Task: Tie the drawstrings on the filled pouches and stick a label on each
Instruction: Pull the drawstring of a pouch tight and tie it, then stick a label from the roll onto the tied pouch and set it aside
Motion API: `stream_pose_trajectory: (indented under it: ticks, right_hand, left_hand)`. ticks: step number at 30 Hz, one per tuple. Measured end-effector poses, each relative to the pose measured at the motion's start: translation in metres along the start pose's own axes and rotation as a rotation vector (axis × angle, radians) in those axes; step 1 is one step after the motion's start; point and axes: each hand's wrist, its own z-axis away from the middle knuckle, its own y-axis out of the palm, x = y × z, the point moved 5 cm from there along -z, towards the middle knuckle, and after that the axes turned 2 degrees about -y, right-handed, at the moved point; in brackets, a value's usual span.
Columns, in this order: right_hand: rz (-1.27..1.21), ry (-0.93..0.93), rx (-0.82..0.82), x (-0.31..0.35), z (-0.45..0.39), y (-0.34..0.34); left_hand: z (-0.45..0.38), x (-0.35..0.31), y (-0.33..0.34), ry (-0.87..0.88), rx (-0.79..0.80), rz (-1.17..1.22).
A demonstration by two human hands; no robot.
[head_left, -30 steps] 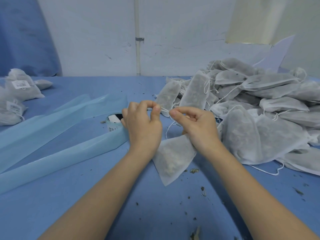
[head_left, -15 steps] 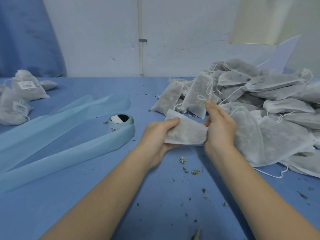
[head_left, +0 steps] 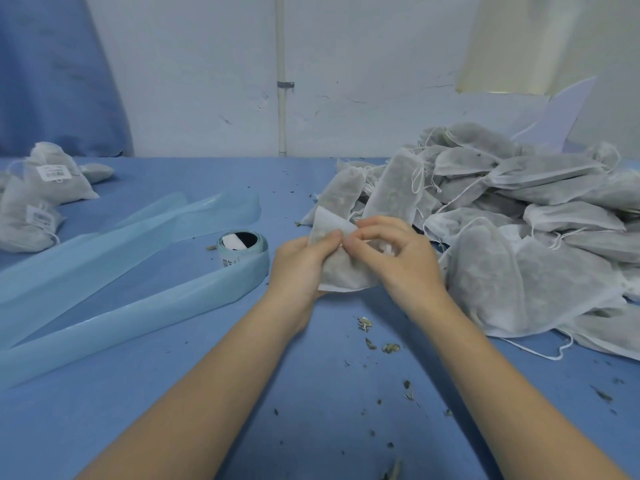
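A filled grey mesh pouch [head_left: 341, 268] sits between both hands just above the blue table [head_left: 311, 393]. My left hand [head_left: 301, 268] grips its left side, thumb on top. My right hand [head_left: 398, 258] curls over its right end, fingertips pinching the fabric beside my left thumb. The pouch's drawstring is hidden under my right hand. A label roll [head_left: 240, 249] with a long blue backing strip [head_left: 104, 299] lies left of my hands. A large heap of several filled pouches [head_left: 519, 230] covers the right side of the table.
Labelled pouches [head_left: 38, 199] lie at the far left edge. Dry herb crumbs [head_left: 381, 344] are scattered on the table in front of my hands. A white wall with a pipe [head_left: 281, 81] stands behind the table.
A second ago both hands pulled the drawstring with the pouch hanging below. Since then the pouch has been lifted and turned sideways, and both hands now close on its body.
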Motion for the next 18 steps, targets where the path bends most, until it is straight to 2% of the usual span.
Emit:
stream_pose_trajectory:
  ticks: [4, 7, 9, 15, 16, 18]
  right_hand:
    - [0.019, 0.029, -0.026, 0.002, -0.001, 0.004]
    - [-0.115, 0.245, -0.047, -0.003, -0.005, 0.009]
    - [-0.283, 0.369, -0.001, -0.002, -0.005, 0.024]
    - [-0.263, 0.416, 0.187, 0.002, -0.011, 0.076]
    - [-0.198, 0.407, 0.231, 0.001, -0.012, 0.082]
    - [0.087, 0.301, 0.397, 0.0, -0.014, 0.095]
  left_hand:
    - [0.0, -0.01, -0.003, 0.11, -0.065, -0.073]
    - [-0.005, -0.023, -0.015, 0.162, -0.203, -0.124]
    - [-0.008, -0.035, -0.027, 0.2, -0.303, -0.165]
    - [-0.009, -0.07, -0.071, 0.308, -0.579, -0.326]
    - [-0.01, -0.076, -0.079, 0.323, -0.619, -0.331]
    - [-0.01, -0.083, -0.093, 0.325, -0.665, -0.311]
